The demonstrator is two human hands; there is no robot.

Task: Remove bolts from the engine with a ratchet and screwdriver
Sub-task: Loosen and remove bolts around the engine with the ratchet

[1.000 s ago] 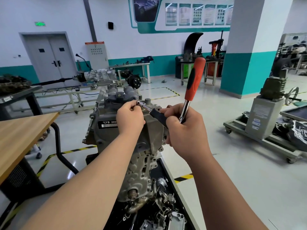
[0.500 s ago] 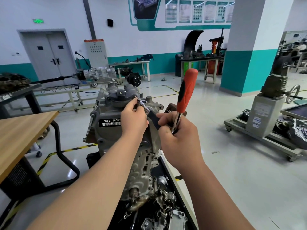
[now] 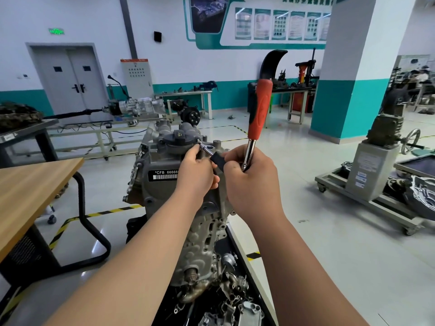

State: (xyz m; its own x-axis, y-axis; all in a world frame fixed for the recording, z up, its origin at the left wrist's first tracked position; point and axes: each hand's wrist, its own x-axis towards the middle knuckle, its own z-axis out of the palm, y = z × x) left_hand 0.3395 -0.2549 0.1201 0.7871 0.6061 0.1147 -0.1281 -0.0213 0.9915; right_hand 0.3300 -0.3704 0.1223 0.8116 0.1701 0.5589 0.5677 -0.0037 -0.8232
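Wooden table far left, well apart from work. Engine centre, oil cap on top. Left hand pinches screwdriver shaft, tip just beside cap (bolt itself hidden). Right hand curled round screwdriver's black handle plus ratchet, red grip pointing up. Judgement: seat tip square, push along shaft axis, left fingers only steadying, turn slowly; parked ratchet may hamper wrist
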